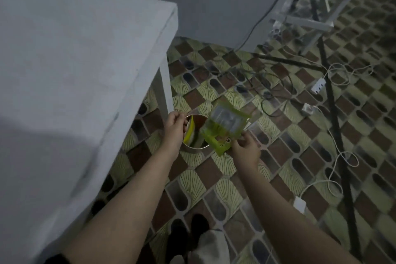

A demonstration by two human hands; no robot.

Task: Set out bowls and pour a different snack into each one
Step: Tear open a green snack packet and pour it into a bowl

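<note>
A round metal container (194, 148) stands on the patterned floor beside the table leg, with a yellow wrapper (190, 131) inside it. My left hand (174, 125) pinches the container's rim at its left side. My right hand (244, 149) grips the lower corner of a green snack packet (222, 126), held tilted over the container's right half. The packet is blurred, and whether it is open I cannot tell. No bowls are in view.
A table with a grey cloth (75, 70) fills the left; its white leg (162, 92) stands just behind the container. Cables, power strips (318, 85) and a metal frame (308, 21) lie on the floor to the right. My feet (188, 233) are below.
</note>
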